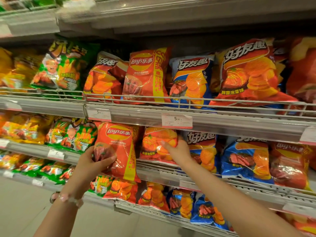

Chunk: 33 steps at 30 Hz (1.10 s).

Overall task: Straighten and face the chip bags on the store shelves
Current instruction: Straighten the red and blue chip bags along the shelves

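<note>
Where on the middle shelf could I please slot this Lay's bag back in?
The only gap shows behind the Lay's bag held by the left hand, between the green bags and the orange bag under the right hand. Rightward, the blue bags sit packed edge to edge.

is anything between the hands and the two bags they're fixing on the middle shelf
Nothing visible. The left hand already grips the red Lay's bag, which hangs out past the shelf edge. The right hand holds the orange ridged-chip bag beside it on that shelf.
</note>
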{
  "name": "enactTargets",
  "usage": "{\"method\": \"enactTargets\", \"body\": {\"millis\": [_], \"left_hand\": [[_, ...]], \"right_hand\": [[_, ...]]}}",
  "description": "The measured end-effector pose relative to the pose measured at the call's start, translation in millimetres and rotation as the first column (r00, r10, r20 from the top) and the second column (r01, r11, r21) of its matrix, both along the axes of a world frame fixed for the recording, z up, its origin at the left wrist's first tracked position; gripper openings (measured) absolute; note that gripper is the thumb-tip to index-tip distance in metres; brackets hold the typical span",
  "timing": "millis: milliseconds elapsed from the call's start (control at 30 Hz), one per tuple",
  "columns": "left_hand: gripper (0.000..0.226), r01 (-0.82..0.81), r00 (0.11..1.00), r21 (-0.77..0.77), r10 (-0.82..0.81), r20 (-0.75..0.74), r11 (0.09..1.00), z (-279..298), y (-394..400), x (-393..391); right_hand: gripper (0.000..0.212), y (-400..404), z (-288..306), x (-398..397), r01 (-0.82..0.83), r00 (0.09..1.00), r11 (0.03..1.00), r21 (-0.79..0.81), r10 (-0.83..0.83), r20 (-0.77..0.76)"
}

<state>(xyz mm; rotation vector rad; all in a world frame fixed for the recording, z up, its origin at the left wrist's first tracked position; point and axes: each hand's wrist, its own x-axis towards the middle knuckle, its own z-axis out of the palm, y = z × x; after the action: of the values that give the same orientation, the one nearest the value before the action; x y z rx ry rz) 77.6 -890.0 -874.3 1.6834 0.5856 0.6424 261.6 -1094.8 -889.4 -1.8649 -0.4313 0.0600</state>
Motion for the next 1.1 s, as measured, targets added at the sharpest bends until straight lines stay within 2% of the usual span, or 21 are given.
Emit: {"method": "enactTargets", "body": {"millis": [100, 300, 433, 533, 600, 667, 767, 833, 900, 1100], "left_hand": [[0.04, 0.023, 1.0, -0.036, -0.023, 0.0, 0.999, -6.4, -4.2, 2.4], [0.046, -0.009, 0.994, -0.114, 0.022, 0.111, 0.993, -19.2, -11.7, 6.8], [0.044, 0.023, 0.991, -0.152, -0.002, 0.136, 0.988, -22.5, -15.2, 10.3], [0.042, 0.115, 0.987, -0.202, -0.088, 0.136, 0.973, -22.0, -25.3, 15.7], [0.048, 0.176, 0.979, -0.22, -0.147, 0.14, 0.96, -20.7, -33.5, 18.5], [0.05, 0.231, 0.969, -0.208, -0.206, 0.134, 0.951, -20.3, -40.6, 20.6], [0.061, 0.31, 0.948, -0.221, -0.285, 0.139, 0.925, -19.0, -54.6, 23.4], [0.075, 0.375, 0.926, -0.218, -0.352, 0.136, 0.901, -17.6, -67.4, 26.2], [0.086, 0.452, 0.892, -0.215, -0.433, 0.132, 0.866, -16.1, -81.8, 28.7], [0.099, 0.625, 0.777, -0.154, -0.629, 0.03, 0.765, -11.2, -120.8, 36.0]], "right_hand": [[0.057, 18.2, -9.4, 4.0, 0.024, 1.0, 1.0, -0.014, -0.025, -0.004], [0.05, 29.9, -25.0, 14.4, 0.09, 0.995, 0.995, -0.031, -0.091, -0.043], [0.057, 30.4, -27.1, 21.7, -0.005, 0.99, 0.986, -0.168, -0.018, -0.138], [0.063, 26.2, -19.9, 18.0, -0.044, 0.976, 0.982, -0.184, 0.003, -0.218], [0.062, 19.0, -12.4, 7.0, 0.004, 0.983, 0.992, -0.129, -0.027, -0.182], [0.057, 6.6, -3.5, -12.8, 0.036, 0.993, 0.999, 0.015, -0.034, -0.116], [0.062, -18.7, 15.6, -48.6, -0.137, 0.969, 0.972, 0.189, 0.171, -0.178], [0.088, -32.4, 24.9, -62.7, -0.251, 0.904, 0.942, 0.222, 0.31, -0.293], [0.112, -44.2, 27.2, -66.0, -0.242, 0.871, 0.946, 0.215, 0.309, -0.381], [0.093, -90.2, 18.4, -69.5, -0.099, 0.915, 0.965, 0.241, 0.184, -0.358]]}}
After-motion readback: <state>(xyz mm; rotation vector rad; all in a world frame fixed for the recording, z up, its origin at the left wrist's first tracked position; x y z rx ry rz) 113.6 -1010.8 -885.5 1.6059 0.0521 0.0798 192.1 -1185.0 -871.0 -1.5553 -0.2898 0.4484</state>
